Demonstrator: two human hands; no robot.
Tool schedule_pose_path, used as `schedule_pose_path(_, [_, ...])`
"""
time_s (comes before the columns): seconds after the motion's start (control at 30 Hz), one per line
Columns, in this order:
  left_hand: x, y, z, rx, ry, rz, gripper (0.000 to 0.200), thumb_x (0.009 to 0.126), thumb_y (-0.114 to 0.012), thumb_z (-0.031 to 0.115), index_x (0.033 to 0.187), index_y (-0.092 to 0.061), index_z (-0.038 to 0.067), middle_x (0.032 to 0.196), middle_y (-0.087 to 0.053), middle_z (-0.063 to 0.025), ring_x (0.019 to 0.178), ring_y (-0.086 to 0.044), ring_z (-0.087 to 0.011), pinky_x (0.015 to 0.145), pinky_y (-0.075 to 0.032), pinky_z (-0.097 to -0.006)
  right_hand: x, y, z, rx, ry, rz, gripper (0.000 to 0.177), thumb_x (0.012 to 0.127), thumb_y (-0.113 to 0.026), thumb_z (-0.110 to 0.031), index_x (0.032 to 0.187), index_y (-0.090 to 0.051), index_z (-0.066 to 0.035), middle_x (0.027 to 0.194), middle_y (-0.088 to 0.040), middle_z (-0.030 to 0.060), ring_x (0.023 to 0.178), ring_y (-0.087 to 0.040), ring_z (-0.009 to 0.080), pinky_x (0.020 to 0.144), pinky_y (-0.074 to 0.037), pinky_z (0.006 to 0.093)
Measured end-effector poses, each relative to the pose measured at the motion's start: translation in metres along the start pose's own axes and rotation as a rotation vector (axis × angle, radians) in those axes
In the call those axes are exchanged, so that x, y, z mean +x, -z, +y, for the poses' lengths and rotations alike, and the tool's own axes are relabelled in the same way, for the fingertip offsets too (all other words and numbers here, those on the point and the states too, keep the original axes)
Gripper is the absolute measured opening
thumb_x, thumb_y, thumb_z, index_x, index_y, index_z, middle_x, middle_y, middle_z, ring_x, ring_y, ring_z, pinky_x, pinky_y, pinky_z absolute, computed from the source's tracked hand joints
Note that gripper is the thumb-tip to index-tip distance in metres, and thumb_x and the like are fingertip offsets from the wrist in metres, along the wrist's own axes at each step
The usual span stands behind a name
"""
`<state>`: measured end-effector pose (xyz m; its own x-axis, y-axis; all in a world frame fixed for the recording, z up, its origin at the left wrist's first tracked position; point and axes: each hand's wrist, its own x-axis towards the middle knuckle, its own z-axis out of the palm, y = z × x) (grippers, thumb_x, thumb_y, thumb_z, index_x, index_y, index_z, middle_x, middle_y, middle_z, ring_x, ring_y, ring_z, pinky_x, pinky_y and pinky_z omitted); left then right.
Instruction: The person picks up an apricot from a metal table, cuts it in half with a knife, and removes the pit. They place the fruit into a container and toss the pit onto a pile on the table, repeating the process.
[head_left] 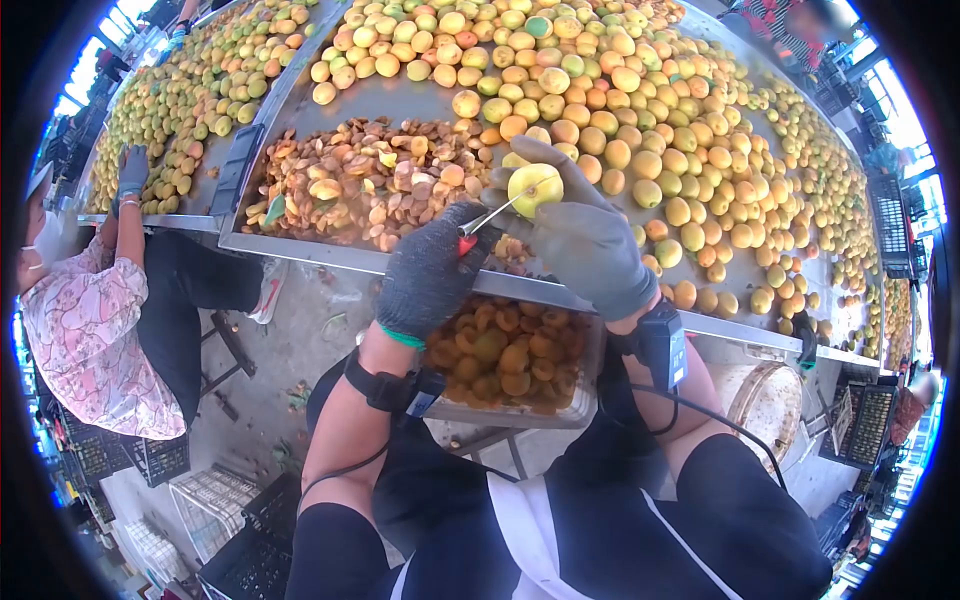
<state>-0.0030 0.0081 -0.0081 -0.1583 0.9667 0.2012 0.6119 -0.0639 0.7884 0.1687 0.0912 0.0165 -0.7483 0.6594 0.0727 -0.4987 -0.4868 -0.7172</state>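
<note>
My left hand (430, 270), in a dark knit glove with a green cuff, is closed around a small knife (490, 217) with a red handle. Its thin blade reaches to the side of a yellow-green apricot (536, 187), where a cut line shows. That fruit is gripped by the fingers of my right hand (595, 245), which wears a grey glove. Beyond my left hand lies a heap of pits and fruit scraps (370, 180) on the metal table (420, 100). Beneath the table edge, a clear tub (570, 412) of apricot pieces sits between my knees.
Whole apricots (620, 110) cover much of the table, with more on a neighbouring table (190, 130). To the left sits a co-worker (110, 330) in a patterned top. A white bucket (770, 405) stands at right, near stacked crates (860, 425). More crates (210, 500) are at lower left.
</note>
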Motion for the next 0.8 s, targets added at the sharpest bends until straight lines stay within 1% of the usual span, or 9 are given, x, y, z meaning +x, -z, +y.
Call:
schedule_pose_path(0.07, [0.0, -0.002, -0.001, 0.048, -0.004, 0.009, 0.021, 0.089, -0.065, 0.012, 0.108, -0.063, 0.004, 0.089, -0.068, -0.0193, 0.084, -0.067, -0.0352, 0.071, -0.052, -0.0382, 0.002, 0.002, 0.005, 0.095, 0.012, -0.014, 0.057, 0.085, -0.049, -0.003, 0.141, -0.038, -0.002, 0.131, -0.051, 0.0179, 0.128, -0.046, 0.0337, 0.111, -0.034, 0.0453])
schedule_pose_path(0.1, [0.0, -0.001, -0.001, 0.048, -0.004, 0.009, 0.021, 0.089, -0.065, 0.012, 0.108, -0.063, 0.004, 0.089, -0.068, -0.0193, 0.084, -0.067, -0.0352, 0.071, -0.052, -0.0382, 0.003, 0.004, 0.009, 0.188, 0.024, -0.028, 0.056, 0.084, -0.047, -0.002, 0.14, -0.038, -0.002, 0.13, -0.052, 0.0183, 0.129, -0.045, 0.0373, 0.112, -0.032, 0.0467])
schedule_pose_path(0.2, [0.0, -0.002, 0.001, 0.085, 0.039, -0.047, 0.02, 0.089, -0.065, 0.013, 0.107, -0.062, 0.004, 0.09, -0.068, -0.0193, 0.085, -0.067, -0.0358, 0.071, -0.053, -0.0391, 0.007, 0.007, 0.018, 0.168, 0.126, 0.004, 0.053, 0.083, -0.046, -0.003, 0.136, -0.041, -0.001, 0.128, -0.053, 0.019, 0.13, -0.043, 0.042, 0.114, -0.03, 0.0485])
schedule_pose_path(0.27, [-0.003, -0.007, 0.001, 0.003, 0.022, -0.025, 0.021, 0.088, -0.064, 0.018, 0.105, -0.06, 0.006, 0.089, -0.066, -0.0199, 0.084, -0.065, -0.0393, 0.069, -0.052, -0.0459, 0.007, 0.006, 0.024, 0.119, 0.169, 0.026, 0.052, 0.083, -0.047, -0.004, 0.134, -0.042, -0.001, 0.128, -0.053, 0.0188, 0.13, -0.043, 0.0426, 0.114, -0.029, 0.0487])
schedule_pose_path(0.3, [-0.003, -0.01, 0.0, 0.003, 0.022, -0.025, 0.021, 0.088, -0.064, 0.018, 0.105, -0.06, 0.006, 0.089, -0.066, -0.0199, 0.084, -0.065, -0.0393, 0.069, -0.052, -0.0459, 0.006, 0.006, 0.026, 0.07, 0.212, 0.047, 0.051, 0.083, -0.048, -0.005, 0.133, -0.042, -0.001, 0.128, -0.053, 0.0186, 0.13, -0.042, 0.0433, 0.114, -0.029, 0.0489])
schedule_pose_path(0.43, [-0.005, -0.02, -0.003, 0.095, -0.024, -0.011, 0.026, 0.087, -0.063, 0.016, 0.11, -0.058, 0.006, 0.085, -0.066, -0.0209, 0.081, -0.064, -0.0397, 0.068, -0.051, -0.0464, 0.001, 0.001, 0.027, 0.057, 0.219, 0.076, 0.05, 0.082, -0.05, -0.007, 0.132, -0.044, -0.001, 0.129, -0.052, 0.0177, 0.131, -0.041, 0.0431, 0.115, -0.028, 0.0489])
schedule_pose_path(0.5, [-0.006, -0.023, -0.005, 0.173, -0.008, -0.017, 0.028, 0.086, -0.062, 0.014, 0.112, -0.058, 0.006, 0.084, -0.065, -0.0211, 0.079, -0.064, -0.0398, 0.068, -0.051, -0.0466, 0.001, -0.005, 0.022, 0.288, 0.139, 0.007, 0.049, 0.082, -0.05, -0.006, 0.13, -0.045, -0.001, 0.129, -0.053, 0.0166, 0.132, -0.041, 0.0419, 0.115, -0.028, 0.048])
schedule_pose_path(0.63, [-0.004, -0.024, -0.007, 0.231, -0.048, 0.042, 0.031, 0.085, -0.061, 0.012, 0.115, -0.056, 0.005, 0.082, -0.065, -0.0205, 0.078, -0.064, -0.0393, 0.067, -0.052, -0.0467, 0.001, -0.007, 0.025, 0.337, 0.131, 0.046, 0.047, 0.084, -0.051, -0.007, 0.13, -0.047, -0.001, 0.13, -0.053, 0.0168, 0.132, -0.042, 0.0401, 0.116, -0.027, 0.0467])
schedule_pose_path(0.8, [-0.004, -0.024, -0.01, 0.194, -0.082, 0.055, 0.033, 0.085, -0.061, 0.012, 0.117, -0.056, 0.005, 0.082, -0.066, -0.0204, 0.078, -0.065, -0.0389, 0.067, -0.052, -0.0466, 0.0, -0.003, 0.027, 0.289, 0.063, 0.1, 0.045, 0.088, -0.051, -0.009, 0.131, -0.045, 0.0, 0.133, -0.049, 0.0224, 0.133, -0.042, 0.0356, 0.114, -0.03, 0.0421])
